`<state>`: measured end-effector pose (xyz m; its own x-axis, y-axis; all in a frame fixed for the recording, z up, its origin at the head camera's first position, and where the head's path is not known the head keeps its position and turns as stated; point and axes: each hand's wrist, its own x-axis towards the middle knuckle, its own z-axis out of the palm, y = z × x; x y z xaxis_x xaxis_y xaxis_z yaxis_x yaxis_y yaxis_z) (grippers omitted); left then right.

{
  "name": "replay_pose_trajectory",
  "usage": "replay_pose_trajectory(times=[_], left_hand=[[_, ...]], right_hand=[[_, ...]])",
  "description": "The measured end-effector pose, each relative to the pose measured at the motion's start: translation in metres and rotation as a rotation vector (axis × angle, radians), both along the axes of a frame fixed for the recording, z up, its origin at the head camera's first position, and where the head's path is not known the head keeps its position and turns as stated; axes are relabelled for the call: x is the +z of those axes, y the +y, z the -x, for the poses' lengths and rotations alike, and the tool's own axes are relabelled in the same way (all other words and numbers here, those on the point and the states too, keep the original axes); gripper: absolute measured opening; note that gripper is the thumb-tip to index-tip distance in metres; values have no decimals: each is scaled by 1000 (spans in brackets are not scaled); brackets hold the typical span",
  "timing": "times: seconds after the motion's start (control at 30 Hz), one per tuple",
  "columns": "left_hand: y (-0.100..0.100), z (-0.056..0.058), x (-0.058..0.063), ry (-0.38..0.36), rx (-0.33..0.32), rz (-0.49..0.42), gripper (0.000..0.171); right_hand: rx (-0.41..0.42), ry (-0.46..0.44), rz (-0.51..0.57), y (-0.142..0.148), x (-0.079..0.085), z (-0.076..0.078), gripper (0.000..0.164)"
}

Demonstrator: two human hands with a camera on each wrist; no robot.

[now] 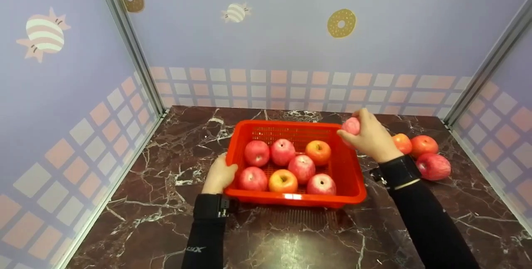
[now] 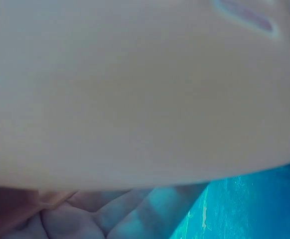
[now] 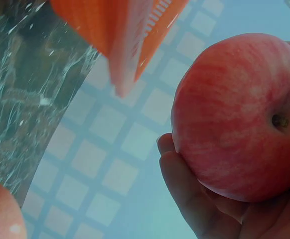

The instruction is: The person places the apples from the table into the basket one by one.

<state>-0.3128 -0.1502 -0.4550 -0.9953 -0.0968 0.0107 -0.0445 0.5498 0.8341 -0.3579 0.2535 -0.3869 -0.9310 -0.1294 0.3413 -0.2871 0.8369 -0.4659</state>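
Observation:
A red plastic basket (image 1: 291,198) stands on the dark marbled table, with several red and yellow-red apples (image 1: 302,169) spread over its bottom. My left hand (image 1: 220,174) grips the basket's left rim, thumb over the edge; in the left wrist view its curled fingers (image 2: 130,214) show below a large pale blurred surface. Over the basket's back right corner, my right hand (image 1: 370,136) holds a pinkish-red apple (image 1: 351,126). The right wrist view shows that apple (image 3: 234,119) close up, stem hollow visible, with fingers curled round its underside.
Right of the basket, partly behind the right wrist, lie a yellow-red apple (image 1: 402,143), a red-orange apple (image 1: 424,146) and a red apple (image 1: 433,166). Lilac panels (image 1: 282,32) with a checked lower band enclose the table (image 1: 166,227) at the back and both sides.

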Motion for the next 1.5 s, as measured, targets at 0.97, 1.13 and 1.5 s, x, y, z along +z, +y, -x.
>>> replay_pose_trajectory(times=[0.97,1.13,1.5], left_hand=[[-1,0,-3,-11,4,-22,48],[-1,1,-2,2,-1,-13,48],[-1,0,-1,-2,-5,-17,47]], right_hand=[[127,-62,-31,-93,2,-2,60],[152,-72,-41,-110,-2,-4,60],[247,-98,-149,-145,-16,-4,59]])
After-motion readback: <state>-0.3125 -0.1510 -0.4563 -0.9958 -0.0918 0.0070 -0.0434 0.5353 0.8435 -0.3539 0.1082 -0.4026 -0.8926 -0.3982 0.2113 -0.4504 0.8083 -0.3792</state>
